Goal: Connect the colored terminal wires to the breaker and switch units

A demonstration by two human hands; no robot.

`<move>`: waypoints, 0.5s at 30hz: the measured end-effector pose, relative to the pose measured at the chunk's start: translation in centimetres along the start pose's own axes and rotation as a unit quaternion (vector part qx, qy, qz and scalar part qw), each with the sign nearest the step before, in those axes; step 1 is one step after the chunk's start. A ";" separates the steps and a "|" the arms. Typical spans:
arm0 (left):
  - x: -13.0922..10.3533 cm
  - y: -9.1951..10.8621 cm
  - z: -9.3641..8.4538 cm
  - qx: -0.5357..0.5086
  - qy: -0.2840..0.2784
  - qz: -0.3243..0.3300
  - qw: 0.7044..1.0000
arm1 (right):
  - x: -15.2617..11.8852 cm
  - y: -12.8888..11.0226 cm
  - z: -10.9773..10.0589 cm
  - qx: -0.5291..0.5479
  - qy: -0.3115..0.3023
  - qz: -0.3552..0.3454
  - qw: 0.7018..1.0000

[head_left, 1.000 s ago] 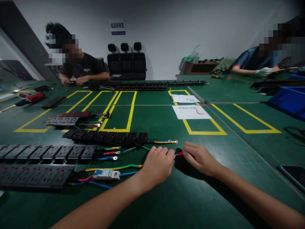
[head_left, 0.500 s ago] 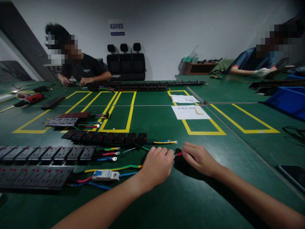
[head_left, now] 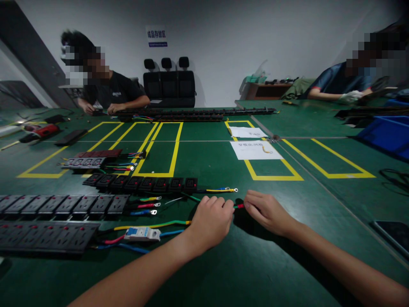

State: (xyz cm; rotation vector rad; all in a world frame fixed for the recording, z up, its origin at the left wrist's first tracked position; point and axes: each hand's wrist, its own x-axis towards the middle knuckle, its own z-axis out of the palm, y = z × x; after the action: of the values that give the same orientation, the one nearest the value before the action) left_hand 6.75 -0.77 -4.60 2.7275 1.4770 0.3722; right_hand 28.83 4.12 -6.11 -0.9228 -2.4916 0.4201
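A green wire (head_left: 192, 198) runs from the black socket strip (head_left: 147, 184) into my left hand (head_left: 213, 219), whose fingers are closed around it. Between my hands a short stretch of it shows, with a red sleeve (head_left: 240, 206) on it. My right hand (head_left: 265, 213) pinches at that red end; the wire's tip is hidden by the fingers. Just beyond my hands lie yellow and blue wires with a ring terminal (head_left: 235, 190). Left of my left wrist, a white and blue circuit breaker (head_left: 143, 233) is joined to coloured wires.
More socket strips (head_left: 64, 205) lie at the left. Paper sheets (head_left: 255, 150) and yellow tape outlines mark the green table (head_left: 204, 160). A phone (head_left: 393, 234) and a blue bin (head_left: 383, 134) are at the right. Two people (head_left: 111, 91) (head_left: 338, 83) work across the table.
My hands hold nearly the same position and grip on the wire. The person at the far right has shifted slightly.
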 end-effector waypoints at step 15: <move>0.0 0.0 0.1 0.005 0.005 0.000 1.000 | 0.0 0.1 0.1 0.003 -0.001 0.001 1.000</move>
State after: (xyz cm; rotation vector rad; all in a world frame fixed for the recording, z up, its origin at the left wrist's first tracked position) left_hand 6.78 -0.70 -4.73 2.7380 1.4849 0.3785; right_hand 28.84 4.18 -6.29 -0.9226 -2.4898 0.4294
